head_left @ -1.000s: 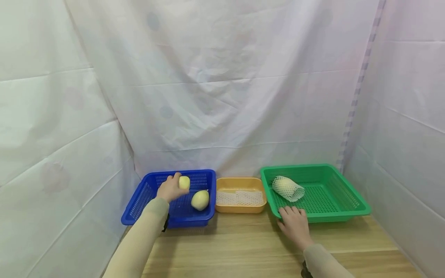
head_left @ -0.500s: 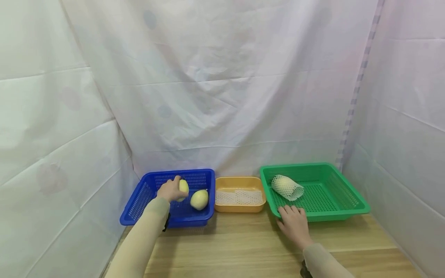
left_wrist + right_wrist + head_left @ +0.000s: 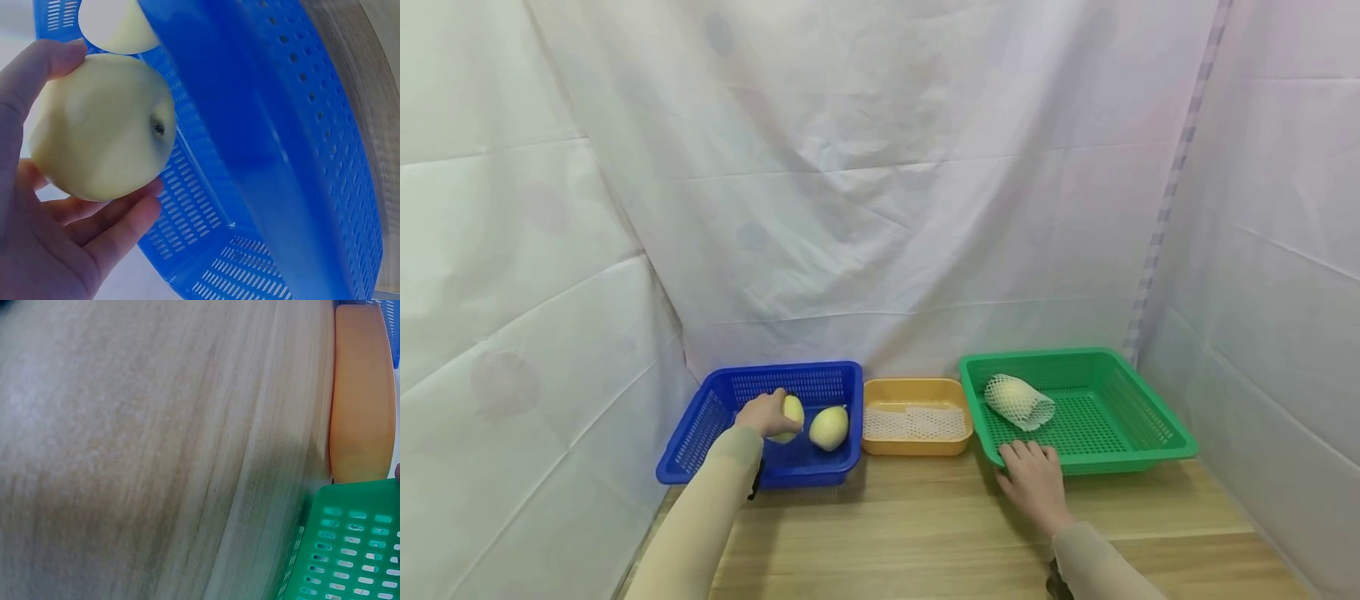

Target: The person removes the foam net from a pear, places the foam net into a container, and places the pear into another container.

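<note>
My left hand (image 3: 764, 415) is inside the blue basket (image 3: 859, 442) and holds a pale yellow pear (image 3: 103, 128) between thumb and fingers. The pear's dark blossom end shows in the left wrist view. To the right of it, a second pear (image 3: 829, 428) lies on the basket floor. My right hand (image 3: 1036, 483) grips the front left rim of the green basket (image 3: 1142, 461), fingers over the edge; the right wrist view shows barely a fingertip. Inside that basket is a pear in a white foam net sleeve (image 3: 1019, 402).
Between the baskets stands a shallow orange tray (image 3: 917, 447) with flat white foam nets (image 3: 934, 423) in it. All three containers sit on a wooden table (image 3: 895, 533). White cloth (image 3: 850, 208) hangs behind and at both sides.
My left hand has lowered the pear deeper into the blue basket and tilted it. My right hand stays at the green basket's rim.
</note>
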`<state>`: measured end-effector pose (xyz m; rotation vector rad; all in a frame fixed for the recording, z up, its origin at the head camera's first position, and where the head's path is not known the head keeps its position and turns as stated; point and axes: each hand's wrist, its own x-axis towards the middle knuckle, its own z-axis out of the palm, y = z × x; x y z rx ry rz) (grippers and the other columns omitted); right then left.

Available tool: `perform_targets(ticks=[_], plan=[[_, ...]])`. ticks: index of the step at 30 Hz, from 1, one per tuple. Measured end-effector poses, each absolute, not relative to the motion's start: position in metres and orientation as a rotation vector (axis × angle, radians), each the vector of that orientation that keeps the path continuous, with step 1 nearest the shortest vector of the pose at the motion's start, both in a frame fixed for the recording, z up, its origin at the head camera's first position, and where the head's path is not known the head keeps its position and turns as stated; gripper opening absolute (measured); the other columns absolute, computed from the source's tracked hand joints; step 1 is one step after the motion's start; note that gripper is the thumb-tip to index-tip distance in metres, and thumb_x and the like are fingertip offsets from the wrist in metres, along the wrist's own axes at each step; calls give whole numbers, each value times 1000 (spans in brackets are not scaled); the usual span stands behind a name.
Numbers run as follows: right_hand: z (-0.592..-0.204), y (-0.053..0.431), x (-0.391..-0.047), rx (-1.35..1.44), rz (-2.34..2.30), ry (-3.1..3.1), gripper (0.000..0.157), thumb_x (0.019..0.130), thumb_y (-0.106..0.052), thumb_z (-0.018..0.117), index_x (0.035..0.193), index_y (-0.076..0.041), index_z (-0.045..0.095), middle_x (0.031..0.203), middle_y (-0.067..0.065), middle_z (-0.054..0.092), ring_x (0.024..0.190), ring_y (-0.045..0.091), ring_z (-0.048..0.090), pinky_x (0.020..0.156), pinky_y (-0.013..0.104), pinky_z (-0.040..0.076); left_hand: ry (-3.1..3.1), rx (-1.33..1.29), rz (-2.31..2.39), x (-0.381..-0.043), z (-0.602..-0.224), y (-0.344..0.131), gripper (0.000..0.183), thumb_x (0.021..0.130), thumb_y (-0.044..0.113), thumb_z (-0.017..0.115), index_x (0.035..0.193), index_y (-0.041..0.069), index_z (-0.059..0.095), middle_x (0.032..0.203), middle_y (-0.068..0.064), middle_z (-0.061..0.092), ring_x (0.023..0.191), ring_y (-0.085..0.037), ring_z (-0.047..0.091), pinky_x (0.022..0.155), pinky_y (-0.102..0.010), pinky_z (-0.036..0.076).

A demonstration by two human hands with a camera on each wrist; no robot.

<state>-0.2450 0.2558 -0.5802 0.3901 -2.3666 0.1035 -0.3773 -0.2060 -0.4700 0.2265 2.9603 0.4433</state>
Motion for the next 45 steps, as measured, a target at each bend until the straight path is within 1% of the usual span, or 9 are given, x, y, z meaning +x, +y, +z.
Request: perform_targets(ticks=[3,7,14,18,21,24,30,35,45], plan=[[-580,255,-245,389,103,-2371,37,66,-24,86,93,-12,65,85,6,62,75,28,55,69,47,37,2902,242,430,-377,-470,-206,84,72,37,80,137,-2,45,102,-15,62,87,-31,59,75,-49,49],[-580,255,-245,385,93,-2375,36,67,-25,86,93,-13,64,85,5,62,75,27,55,69,47,38,2823,249,398,-376,-473,-206,92,72,39,80,143,-3,39,117,-20,59,97,-33,57,80,-51,48],[-580,255,-245,386,95,-2373,37,66,-24,86,93,-13,64,85,5,62,75,27,55,68,47,38,2758,239,408,-376,-479,-206,93,69,38,81,143,-1,40,118,-18,58,96,-31,55,79,-49,47],[-579,255,-244,380,95,-2375,36,66,-24,86,93,-13,64,85,5,62,75,27,55,68,47,38,2723,240,431,-377,-479,-204,97,69,36,81,146,-1,35,129,-22,53,105,-34,54,85,-52,46],[-579,255,-244,379,96,-2376,37,66,-23,86,93,-13,65,85,5,62,75,27,55,68,46,37,2712,239,433,-377,-479,-202,97,69,36,81,146,-1,35,127,-21,54,104,-33,54,84,-50,46],[-579,255,-244,381,98,-2374,37,65,-23,87,93,-13,64,85,5,62,74,27,54,68,46,37,2714,248,422,-376,-477,-200,94,68,35,81,145,-1,38,120,-18,57,97,-30,54,82,-49,47],[-581,255,-245,386,103,-2366,36,66,-23,86,92,-13,64,84,5,61,74,28,54,68,46,36,2714,256,406,-374,-472,-197,93,69,35,82,144,1,40,124,-17,56,103,-31,55,85,-51,46],[-581,255,-245,387,108,-2370,37,65,-23,87,93,-13,64,85,5,61,74,28,54,68,46,36,2707,250,372,-376,-474,-198,92,68,36,82,144,4,42,117,-13,59,100,-29,56,83,-49,47],[-580,254,-245,385,109,-2370,35,67,-23,85,92,-13,64,85,5,61,74,28,54,68,46,35,2723,297,360,-382,-473,-197,88,66,36,85,140,5,47,109,-9,60,93,-27,56,79,-47,48]])
